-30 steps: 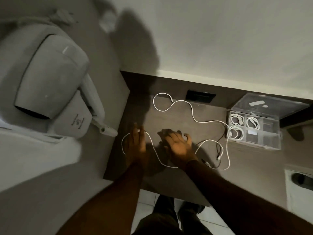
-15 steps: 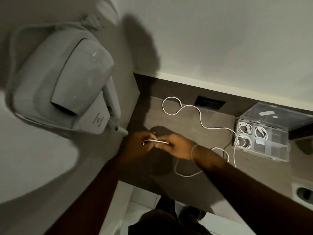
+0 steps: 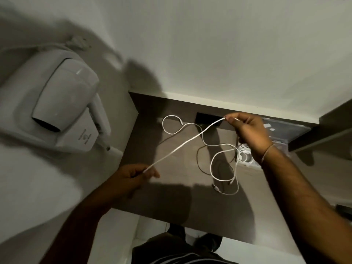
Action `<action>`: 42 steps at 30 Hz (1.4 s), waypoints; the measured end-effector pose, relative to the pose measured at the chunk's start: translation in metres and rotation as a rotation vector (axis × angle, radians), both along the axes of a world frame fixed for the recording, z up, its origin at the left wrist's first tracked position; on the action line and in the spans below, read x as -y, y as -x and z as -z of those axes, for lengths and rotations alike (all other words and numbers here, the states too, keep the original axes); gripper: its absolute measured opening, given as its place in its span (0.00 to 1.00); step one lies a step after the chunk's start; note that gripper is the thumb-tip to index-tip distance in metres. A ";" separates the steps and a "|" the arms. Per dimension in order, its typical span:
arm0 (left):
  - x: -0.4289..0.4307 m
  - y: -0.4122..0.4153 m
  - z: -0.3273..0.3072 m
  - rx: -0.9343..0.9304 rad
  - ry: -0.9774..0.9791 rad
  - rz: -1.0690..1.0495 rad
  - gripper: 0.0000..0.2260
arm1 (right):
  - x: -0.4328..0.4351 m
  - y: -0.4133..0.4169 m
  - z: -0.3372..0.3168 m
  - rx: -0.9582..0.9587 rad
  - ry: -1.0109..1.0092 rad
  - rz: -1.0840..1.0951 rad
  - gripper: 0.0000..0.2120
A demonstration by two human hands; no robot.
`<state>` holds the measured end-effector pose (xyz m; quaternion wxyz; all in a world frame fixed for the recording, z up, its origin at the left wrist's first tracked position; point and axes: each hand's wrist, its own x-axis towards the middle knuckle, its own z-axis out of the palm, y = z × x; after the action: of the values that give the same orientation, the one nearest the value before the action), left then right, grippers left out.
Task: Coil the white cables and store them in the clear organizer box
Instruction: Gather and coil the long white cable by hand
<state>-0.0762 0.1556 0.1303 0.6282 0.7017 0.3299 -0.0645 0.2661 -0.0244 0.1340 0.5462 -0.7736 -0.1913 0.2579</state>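
My left hand's fingers (image 3: 150, 171) were pinched on one end of a thin white cable (image 3: 182, 143), and my right hand's fingers (image 3: 231, 119) were pinched on the same cable farther along, so a straight run was stretched taut in the air between them. The left hand (image 3: 131, 178) sat low near the bench's front-left edge; the right hand (image 3: 249, 134) was raised toward the back wall. Past the right pinch, I judged that the cable dropped behind the palm and joined the loose white loops (image 3: 224, 168) lying on the dark wood-grain bench (image 3: 171, 197), though the hand hid the link. A second slack white cable (image 3: 172, 124) curled near the back, beside a black recessed socket plate (image 3: 205, 118).

The clear plastic organizer box (image 3: 280, 143) stood at the right of the bench, mostly covered by my right wrist; white coils (image 3: 244, 157) showed at its near edge, but I could not tell which compartments they filled.

No coil had been started on the held cable. The risk I saw was tangling: the loops on the bench crossed one another and a thin dark cord (image 3: 199, 159), so pulling in more length could drag a knot up or snag a plug. Tugging toward the box might also shift it or disturb the stored coils. A white wall-mounted hair dryer (image 3: 57, 103) hung at the left, well apart.
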 end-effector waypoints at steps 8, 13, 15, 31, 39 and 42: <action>0.027 -0.053 -0.088 0.669 0.981 -0.160 0.15 | 0.002 0.033 0.023 0.086 0.123 -0.118 0.13; 0.010 -0.108 -0.099 0.871 0.725 -0.655 0.16 | 0.028 0.077 0.026 0.188 0.356 -0.622 0.12; 0.001 -0.124 -0.093 0.916 0.629 -0.777 0.19 | 0.039 0.093 0.014 0.209 0.343 -0.724 0.12; 0.079 -0.150 -0.074 0.623 -0.029 0.086 0.14 | 0.063 0.037 -0.204 0.726 0.033 -0.552 0.10; 0.107 -0.151 -0.127 0.932 0.508 0.128 0.16 | 0.008 0.009 -0.154 0.500 -0.185 -0.317 0.17; 0.096 -0.163 -0.133 1.002 0.666 -0.038 0.20 | 0.002 0.029 -0.108 0.330 -0.185 -0.354 0.19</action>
<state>0.0867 0.0599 0.2635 0.8943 0.4059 -0.0318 0.1856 0.2368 -0.0260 0.2420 0.5224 -0.7064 -0.4331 0.2013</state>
